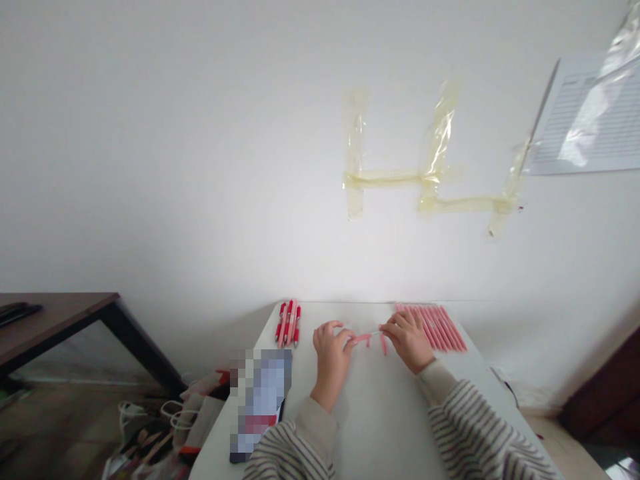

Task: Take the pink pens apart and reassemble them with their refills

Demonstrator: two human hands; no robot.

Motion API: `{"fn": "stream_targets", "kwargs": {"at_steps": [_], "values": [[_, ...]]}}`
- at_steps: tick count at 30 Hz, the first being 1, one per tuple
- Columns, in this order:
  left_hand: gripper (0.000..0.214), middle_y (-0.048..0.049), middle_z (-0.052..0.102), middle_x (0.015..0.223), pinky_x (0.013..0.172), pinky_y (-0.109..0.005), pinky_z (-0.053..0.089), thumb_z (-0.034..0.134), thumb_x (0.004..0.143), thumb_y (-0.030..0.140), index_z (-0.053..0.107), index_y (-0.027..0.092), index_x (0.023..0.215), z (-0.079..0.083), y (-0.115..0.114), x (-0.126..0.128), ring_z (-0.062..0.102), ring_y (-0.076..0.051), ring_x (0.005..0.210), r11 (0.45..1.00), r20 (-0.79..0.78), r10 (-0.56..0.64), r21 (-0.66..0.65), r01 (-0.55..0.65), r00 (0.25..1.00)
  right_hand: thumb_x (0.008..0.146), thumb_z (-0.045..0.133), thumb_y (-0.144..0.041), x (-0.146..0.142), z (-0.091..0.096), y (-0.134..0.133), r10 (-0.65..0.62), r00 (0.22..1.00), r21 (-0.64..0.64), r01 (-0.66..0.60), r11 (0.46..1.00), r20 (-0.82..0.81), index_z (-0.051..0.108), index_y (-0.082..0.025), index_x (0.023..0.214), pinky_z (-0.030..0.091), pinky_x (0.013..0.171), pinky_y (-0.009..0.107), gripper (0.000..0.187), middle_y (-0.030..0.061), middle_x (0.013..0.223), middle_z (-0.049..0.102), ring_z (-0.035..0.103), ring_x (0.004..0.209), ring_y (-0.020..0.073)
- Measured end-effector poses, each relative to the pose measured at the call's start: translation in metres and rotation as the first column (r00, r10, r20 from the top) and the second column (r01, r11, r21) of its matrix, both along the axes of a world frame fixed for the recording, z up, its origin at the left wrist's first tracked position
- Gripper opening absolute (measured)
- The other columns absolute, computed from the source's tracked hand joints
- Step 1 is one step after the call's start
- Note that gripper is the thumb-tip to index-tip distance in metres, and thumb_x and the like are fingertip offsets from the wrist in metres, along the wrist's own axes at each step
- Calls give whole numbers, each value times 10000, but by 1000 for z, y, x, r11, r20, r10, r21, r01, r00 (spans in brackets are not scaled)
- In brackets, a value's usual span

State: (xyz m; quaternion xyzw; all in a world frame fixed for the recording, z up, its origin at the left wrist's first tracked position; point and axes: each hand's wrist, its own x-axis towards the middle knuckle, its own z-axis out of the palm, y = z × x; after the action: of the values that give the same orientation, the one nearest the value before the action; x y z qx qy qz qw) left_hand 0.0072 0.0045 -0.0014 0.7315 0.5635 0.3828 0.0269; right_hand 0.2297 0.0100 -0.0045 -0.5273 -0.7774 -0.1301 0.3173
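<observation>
Over the white table, my left hand pinches a pink pen barrel between thumb and finger. My right hand is closed on a thin whitish stick, like a pen refill, lined up with the barrel's end. Whether the stick sits inside the barrel is too small to tell. A short pink piece lies on the table just below my right fingertips. Beyond my right hand, several pink pens are laid side by side in a row.
Several red and pink pens lie at the table's back left. A blurred-out phone-like device rests along the left edge. The white wall stands behind the table. Bags and cords are on the floor at left, below a dark desk.
</observation>
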Motion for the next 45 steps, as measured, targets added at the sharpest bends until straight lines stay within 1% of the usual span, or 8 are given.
{"fn": "stream_targets", "kwargs": {"at_steps": [8, 14, 17, 24, 31, 35, 39, 45], "values": [[50, -52, 618, 1111, 1073, -591, 370, 723, 802, 268, 754, 283, 838, 0, -1, 1, 509, -245, 1134, 999, 11, -32, 30, 32, 999, 948, 593, -296, 1, -1, 1, 21, 1000, -4, -21, 1000, 3, 739, -316, 985, 315, 1063, 483, 152, 31, 926, 684, 518, 1040, 238], [59, -52, 613, 1117, 1066, -564, 388, 718, 810, 293, 756, 280, 853, 0, -1, 1, 509, -240, 1136, 998, 10, -55, 35, 55, 998, 947, 600, -293, 0, -4, 2, 39, 999, -28, -40, 999, -31, 738, -310, 985, 333, 1052, 487, 144, 30, 946, 687, 515, 1068, 243], [52, -43, 618, 1122, 1065, -548, 391, 726, 804, 285, 754, 285, 847, 1, -2, 1, 511, -238, 1136, 999, 6, -39, 26, 39, 999, 947, 599, -291, -1, -3, 1, 29, 999, -26, -29, 999, -23, 737, -315, 984, 317, 1077, 499, 145, 25, 942, 688, 516, 1072, 242], [73, -53, 620, 1122, 1080, -585, 361, 693, 826, 303, 760, 290, 854, 1, -3, 1, 508, -254, 1144, 1000, 18, -6, 8, 6, 1000, 943, 605, -279, -1, -2, 1, -18, 1000, -7, 18, 1000, -16, 735, -309, 989, 292, 1095, 508, 141, 30, 942, 695, 535, 1052, 240], [78, -61, 614, 1122, 1051, -547, 383, 706, 806, 290, 761, 293, 861, -2, 1, 0, 510, -256, 1133, 999, 33, 44, 1, -44, 998, 941, 597, -232, 0, -2, 1, -39, 999, -46, 38, 998, -12, 669, -314, 1173, 243, 1125, 557, 256, 25, 1023, 703, 563, 1070, 247], [86, -47, 610, 1125, 1039, -507, 386, 681, 821, 283, 752, 303, 867, -1, 1, -2, 508, -256, 1135, 995, 37, 99, -22, -98, 994, 958, 568, -249, 3, -5, 3, -57, 998, -50, 55, 997, -29, 620, -302, 1246, 267, 1110, 559, 298, 34, 1028, 702, 574, 1053, 245], [104, -44, 606, 1126, 1027, -467, 382, 650, 838, 261, 736, 289, 889, 2, 0, -4, 507, -251, 1135, 983, 21, 178, -37, -178, 984, 963, 549, -255, 6, -8, 5, -71, 997, -47, 69, 997, -31, 618, -298, 1242, 256, 1116, 569, 290, 40, 1031, 702, 576, 1057, 245], [143, -52, 611, 1161, 1021, -481, 349, 600, 867, 257, 724, 266, 939, 6, -4, -7, 488, -267, 1148, 944, -67, 323, -52, -327, 944, 970, 534, -268, 5, -9, 5, -82, 997, -82, 80, 993, -15, 638, -302, 1219, 271, 1104, 567, 271, 47, 1057, 696, 568, 1074, 252]]}}
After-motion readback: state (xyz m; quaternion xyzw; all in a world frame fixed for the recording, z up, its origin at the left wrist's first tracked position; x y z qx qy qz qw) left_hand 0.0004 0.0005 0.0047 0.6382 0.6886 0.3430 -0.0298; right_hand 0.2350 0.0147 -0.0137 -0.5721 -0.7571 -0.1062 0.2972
